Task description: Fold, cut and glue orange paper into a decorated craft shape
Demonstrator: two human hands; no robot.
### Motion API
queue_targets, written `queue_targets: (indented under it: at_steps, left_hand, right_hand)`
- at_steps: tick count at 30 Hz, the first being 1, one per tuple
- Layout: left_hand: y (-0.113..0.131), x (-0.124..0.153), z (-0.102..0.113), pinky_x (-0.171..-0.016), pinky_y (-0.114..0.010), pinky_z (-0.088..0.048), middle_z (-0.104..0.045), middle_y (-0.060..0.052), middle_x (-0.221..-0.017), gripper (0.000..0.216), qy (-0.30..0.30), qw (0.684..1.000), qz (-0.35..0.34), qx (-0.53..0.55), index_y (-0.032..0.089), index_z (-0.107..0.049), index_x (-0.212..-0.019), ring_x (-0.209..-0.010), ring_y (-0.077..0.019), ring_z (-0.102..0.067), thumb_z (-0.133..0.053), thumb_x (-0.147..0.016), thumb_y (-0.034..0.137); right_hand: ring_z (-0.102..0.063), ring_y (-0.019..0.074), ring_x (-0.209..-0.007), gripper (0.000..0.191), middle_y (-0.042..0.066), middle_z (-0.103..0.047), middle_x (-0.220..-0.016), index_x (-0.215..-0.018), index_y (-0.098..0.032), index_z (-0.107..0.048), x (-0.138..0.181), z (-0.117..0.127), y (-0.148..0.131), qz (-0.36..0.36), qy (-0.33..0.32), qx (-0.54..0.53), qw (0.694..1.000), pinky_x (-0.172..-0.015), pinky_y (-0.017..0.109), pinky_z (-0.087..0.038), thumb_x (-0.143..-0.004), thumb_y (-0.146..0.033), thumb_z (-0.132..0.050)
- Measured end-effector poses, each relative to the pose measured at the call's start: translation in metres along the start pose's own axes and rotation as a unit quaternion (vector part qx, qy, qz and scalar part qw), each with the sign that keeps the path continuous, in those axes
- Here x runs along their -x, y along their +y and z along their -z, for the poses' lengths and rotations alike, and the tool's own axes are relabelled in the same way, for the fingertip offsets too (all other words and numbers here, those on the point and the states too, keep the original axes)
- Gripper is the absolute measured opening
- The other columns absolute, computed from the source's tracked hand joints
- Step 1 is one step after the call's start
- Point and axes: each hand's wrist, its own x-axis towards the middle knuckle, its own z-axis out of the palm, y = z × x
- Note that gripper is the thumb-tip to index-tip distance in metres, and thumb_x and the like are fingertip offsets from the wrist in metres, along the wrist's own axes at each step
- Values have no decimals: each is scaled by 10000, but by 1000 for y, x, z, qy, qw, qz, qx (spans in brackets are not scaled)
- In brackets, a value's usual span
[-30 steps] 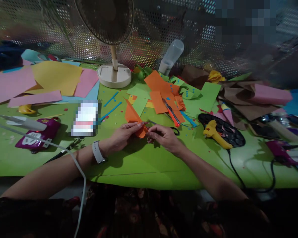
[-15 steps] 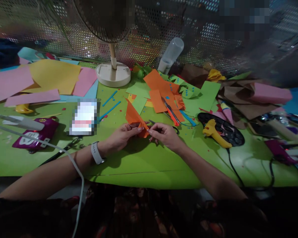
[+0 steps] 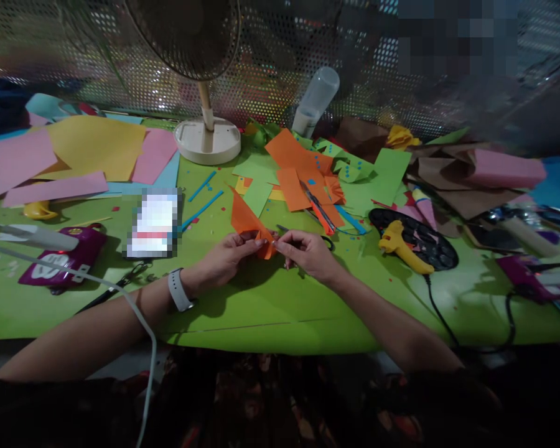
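Observation:
A folded piece of orange paper (image 3: 246,213) is held over the green table, its pointed end up and to the left. My left hand (image 3: 239,254) is closed on its lower part, thumb on top. With thumb and forefinger together, my right hand (image 3: 303,252) pinches the paper's right edge; the fingertips of both hands nearly meet. Scissors (image 3: 327,243) lie partly hidden behind my right hand. Beyond the hands, a red-and-black cutting tool (image 3: 321,211) rests on loose orange paper sheets (image 3: 293,188).
A yellow glue gun (image 3: 406,247) lies on a black palette (image 3: 441,249) at right, its cord trailing to the front edge. At left are a phone (image 3: 155,223), a purple power strip (image 3: 70,255) and a white cable (image 3: 140,305). A fan base (image 3: 208,144) and bottle (image 3: 318,93) stand behind.
The whole view has shifted slightly, so things sit a little further left. Both hands keep their hold on the orange paper, with only slight finger movement.

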Motion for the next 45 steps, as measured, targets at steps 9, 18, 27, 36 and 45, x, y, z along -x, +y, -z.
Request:
queue_targets:
  at_steps: [9, 18, 27, 36, 45]
  left_hand:
    - [-6, -2, 4, -720, -254, -486, -739, -58, -875, 214, 6, 1000, -3, 4, 158, -754, -923, -772, -149, -643, -766, -786, 322]
    - [-8, -1, 3, -757, -298, -519, -766, -63, -859, 131, 20, 1000, -19, -9, 173, -780, -835, -772, -176, -671, -778, -762, 282]
    - [-10, -1, -1, -779, -289, -518, -768, -67, -925, 182, 46, 998, -33, -6, 171, -778, -913, -793, -161, -679, -781, -764, 275]
    - [-6, -1, -1, -789, -290, -506, -763, -67, -908, 175, 34, 999, -32, 0, 171, -778, -900, -785, -154, -663, -772, -766, 283]
    - [-5, -1, -2, -773, -300, -501, -760, -74, -881, 187, 35, 999, -34, 2, 167, -780, -874, -770, -164, -653, -786, -740, 298]
  right_hand:
    - [-548, 80, -463, 310, -45, -578, -528, -776, -171, -638, 0, -2, 6, 11, 16, -13, 1000, -466, 197, -461, -782, -473, -709]
    - [-532, 67, -436, 300, -43, -574, -548, -743, -164, -622, 1, -8, 4, 3, 31, -7, 999, -427, 184, -449, -760, -451, -708]
    - [-511, 66, -414, 298, -50, -560, -537, -740, -172, -622, 1, -14, 6, 10, 45, 2, 999, -415, 193, -461, -737, -451, -728]
    - [-541, 65, -438, 264, -36, -605, -622, -755, -172, -613, 1, -15, 7, 16, 48, -38, 998, -417, 193, -463, -731, -396, -751]
    - [-573, 63, -469, 248, -35, -608, -652, -762, -169, -598, -1, -14, 11, 25, 45, -48, 998, -442, 186, -475, -756, -375, -736]
